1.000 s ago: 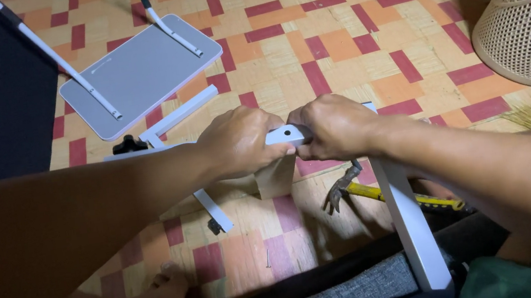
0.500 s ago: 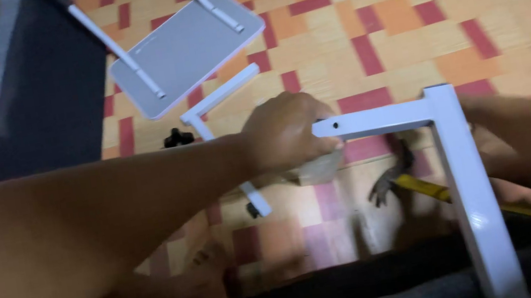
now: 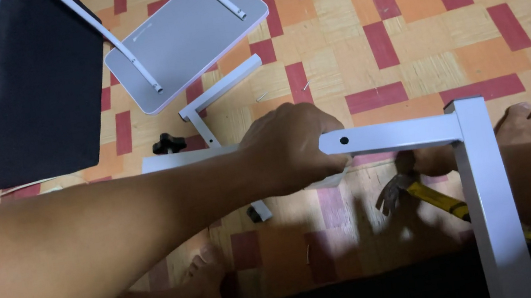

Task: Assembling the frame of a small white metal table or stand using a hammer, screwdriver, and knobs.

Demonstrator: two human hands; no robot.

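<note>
— The fingers (image 3: 319, 135) of the left hand (image 3: 290, 149) curl tight around the end of the white metal frame (image 3: 404, 135), right beside its small bolt hole. The right hand I can't judge; only its forearm shows along the lower right edge of the view, under the frame's upright bar.

— Where does the frame sit?

— Held just above the tiled floor (image 3: 428, 19), near the person's lap, its horizontal tube meeting the upright bar at a square corner.

— How would it handle?

— Stiff and fairly light, I'd judge: hollow painted steel tube. The paint looks smooth, so it could slip; a full wrap around the tube, as now, seems the sound hold, or at the welded corner for leverage.

— Any containers?

— None that I can see. Loose parts lie straight on the floor: a black knob (image 3: 168, 142), a smaller white L-bracket (image 3: 218, 93), and a grey tabletop (image 3: 188, 31) lying underside up toward the far left. A yellow-handled claw hammer (image 3: 427, 198) lies under the frame, beside a bare foot (image 3: 521, 125).
</note>
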